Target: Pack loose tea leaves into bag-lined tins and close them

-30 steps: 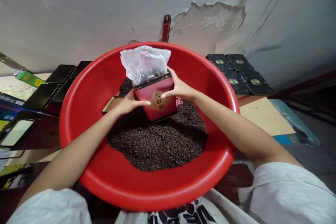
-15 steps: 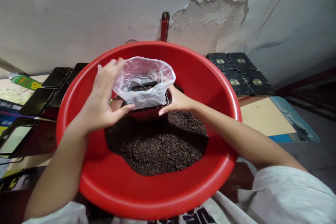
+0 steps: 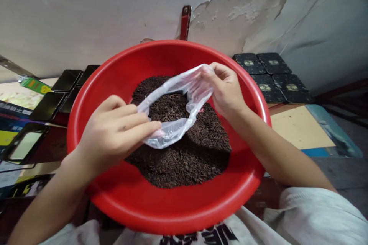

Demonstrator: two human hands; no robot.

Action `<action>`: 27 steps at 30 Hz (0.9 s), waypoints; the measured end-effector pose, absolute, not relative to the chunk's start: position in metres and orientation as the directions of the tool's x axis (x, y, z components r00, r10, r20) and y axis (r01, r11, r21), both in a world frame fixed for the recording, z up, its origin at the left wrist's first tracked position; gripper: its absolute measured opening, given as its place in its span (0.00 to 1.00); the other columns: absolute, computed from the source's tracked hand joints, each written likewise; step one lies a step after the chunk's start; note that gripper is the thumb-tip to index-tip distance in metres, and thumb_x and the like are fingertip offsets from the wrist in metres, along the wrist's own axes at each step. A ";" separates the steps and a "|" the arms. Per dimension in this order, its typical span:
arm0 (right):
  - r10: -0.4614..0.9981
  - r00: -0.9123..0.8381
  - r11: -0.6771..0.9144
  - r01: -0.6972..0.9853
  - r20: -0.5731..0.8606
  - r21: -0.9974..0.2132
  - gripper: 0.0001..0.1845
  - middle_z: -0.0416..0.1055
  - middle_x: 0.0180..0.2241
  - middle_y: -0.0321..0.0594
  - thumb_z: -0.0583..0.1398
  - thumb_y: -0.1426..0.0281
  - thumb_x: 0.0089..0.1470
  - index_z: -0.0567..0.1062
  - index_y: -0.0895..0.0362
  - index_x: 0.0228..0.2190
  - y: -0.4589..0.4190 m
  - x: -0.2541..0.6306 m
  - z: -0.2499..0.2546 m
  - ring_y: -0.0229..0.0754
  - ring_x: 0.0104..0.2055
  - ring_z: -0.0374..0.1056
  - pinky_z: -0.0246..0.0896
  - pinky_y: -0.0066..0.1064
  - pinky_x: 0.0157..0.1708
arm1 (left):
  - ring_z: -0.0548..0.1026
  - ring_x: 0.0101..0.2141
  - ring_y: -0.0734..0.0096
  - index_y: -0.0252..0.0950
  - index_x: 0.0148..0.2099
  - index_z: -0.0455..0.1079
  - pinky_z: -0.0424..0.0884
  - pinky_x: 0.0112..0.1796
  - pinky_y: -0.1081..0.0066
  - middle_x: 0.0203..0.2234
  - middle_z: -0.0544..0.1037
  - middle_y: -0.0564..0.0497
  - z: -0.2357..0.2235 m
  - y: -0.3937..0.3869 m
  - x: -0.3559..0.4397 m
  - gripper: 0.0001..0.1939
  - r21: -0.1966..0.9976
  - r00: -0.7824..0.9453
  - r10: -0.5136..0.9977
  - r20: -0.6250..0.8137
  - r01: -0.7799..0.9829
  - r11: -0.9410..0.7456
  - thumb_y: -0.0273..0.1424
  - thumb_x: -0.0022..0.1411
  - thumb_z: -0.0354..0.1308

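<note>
A clear plastic bag (image 3: 169,134) is spread wide over the red basin, its mouth facing up. My left hand (image 3: 112,132) pinches the bag's rim on the left, and my right hand (image 3: 228,90) grips it at the upper right. Through the mouth, dark, dry shreds like loose tea leaves are visible. More of the tea (image 3: 178,168) lies heaped in the red basin (image 3: 169,222) beneath my hands. The bag's lower part, and any tin around it, are hidden.
Black lidded tins (image 3: 273,63) stand in a block to the right. Dark open tins (image 3: 47,105) line the left side, near a green packet (image 3: 34,84). Behind the basin rises a wall (image 3: 115,7) with peeling plaster.
My left hand has closed on the bag's rim, and my right hand has moved from the dark tin up to the rim. The bag's mouth is now stretched out, and the tin is hidden.
</note>
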State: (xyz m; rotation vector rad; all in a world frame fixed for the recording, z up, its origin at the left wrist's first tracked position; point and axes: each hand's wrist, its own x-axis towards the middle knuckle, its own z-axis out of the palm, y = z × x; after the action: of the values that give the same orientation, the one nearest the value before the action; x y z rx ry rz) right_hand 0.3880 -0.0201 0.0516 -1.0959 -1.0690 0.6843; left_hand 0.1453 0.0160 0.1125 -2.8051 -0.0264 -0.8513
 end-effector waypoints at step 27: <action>0.939 -0.311 0.219 0.204 0.149 -0.954 0.67 0.48 0.65 0.48 0.70 0.44 0.23 0.53 0.50 0.62 -0.004 0.407 0.034 0.56 0.67 0.44 0.44 0.51 0.64 | 0.68 0.45 0.59 0.39 0.45 0.73 0.62 0.51 0.57 0.41 0.71 0.47 0.119 0.067 0.146 0.37 0.719 0.651 0.579 0.491 0.072 -0.691 0.64 0.51 0.50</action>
State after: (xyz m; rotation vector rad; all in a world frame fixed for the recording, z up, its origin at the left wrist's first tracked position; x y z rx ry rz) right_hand 0.4073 -0.0042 0.0335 -1.0791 -1.6902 1.1530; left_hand 0.1456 0.0672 0.1192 -3.4402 -0.7898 -1.5136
